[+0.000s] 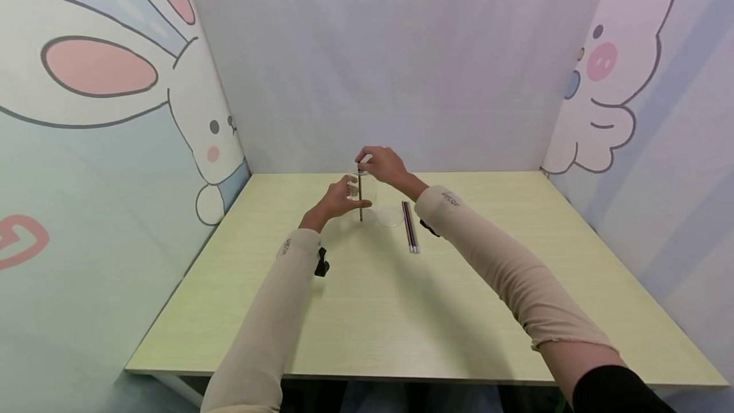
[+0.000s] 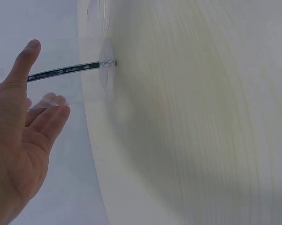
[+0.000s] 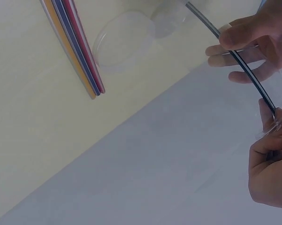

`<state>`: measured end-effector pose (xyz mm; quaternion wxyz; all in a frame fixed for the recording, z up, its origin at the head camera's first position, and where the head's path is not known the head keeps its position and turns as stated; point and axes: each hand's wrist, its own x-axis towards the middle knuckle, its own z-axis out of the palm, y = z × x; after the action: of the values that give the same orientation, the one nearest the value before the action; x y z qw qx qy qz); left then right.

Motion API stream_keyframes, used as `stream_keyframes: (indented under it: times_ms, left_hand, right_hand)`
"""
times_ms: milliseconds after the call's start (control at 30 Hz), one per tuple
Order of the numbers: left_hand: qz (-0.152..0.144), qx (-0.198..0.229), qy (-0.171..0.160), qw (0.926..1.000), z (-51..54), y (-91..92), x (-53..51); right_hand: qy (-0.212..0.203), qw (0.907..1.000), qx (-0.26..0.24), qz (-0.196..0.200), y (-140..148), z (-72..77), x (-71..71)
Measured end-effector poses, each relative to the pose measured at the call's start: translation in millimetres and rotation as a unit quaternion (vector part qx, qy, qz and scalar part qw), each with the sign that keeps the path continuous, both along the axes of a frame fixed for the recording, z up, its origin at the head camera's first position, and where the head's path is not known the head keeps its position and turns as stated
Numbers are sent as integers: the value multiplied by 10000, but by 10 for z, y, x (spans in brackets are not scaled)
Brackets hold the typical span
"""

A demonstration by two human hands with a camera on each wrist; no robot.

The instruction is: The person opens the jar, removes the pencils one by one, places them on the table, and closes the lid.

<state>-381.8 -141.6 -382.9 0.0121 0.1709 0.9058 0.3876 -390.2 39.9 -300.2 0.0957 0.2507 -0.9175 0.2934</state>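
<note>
A clear plastic cylinder point(image 2: 95, 50) stands on the table with a dark pencil point(image 2: 80, 68) inside it, nearly upright in the head view. The pencil's lower end is at the cylinder's base. My left hand point(image 1: 337, 200) holds the cylinder around its side, thumb on one side and fingers on the other. At the cylinder's rim, my right hand point(image 1: 384, 164) pinches the pencil's top end between thumb and fingers. In the right wrist view the right hand point(image 3: 272, 171) partly hides that end.
A round clear lid point(image 1: 392, 217) lies flat beside the cylinder. Right of it, several pencils point(image 1: 410, 228) lie side by side, with orange, blue and red ones showing in the right wrist view. The pale wooden table point(image 1: 367, 311) meets a plain back wall point(image 1: 401, 69).
</note>
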Motion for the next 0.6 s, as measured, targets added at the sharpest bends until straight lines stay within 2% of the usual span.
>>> stream_keyframes:
  times_ms: [367, 600]
  left_hand:
    - [-17, 22, 29, 10000, 37, -1, 60]
    - [-34, 69, 19, 10000, 24, -22, 63]
  right_hand:
    - [359, 9992, 128, 70, -15, 20, 12]
    - [694, 9975, -76, 118, -2, 170, 52]
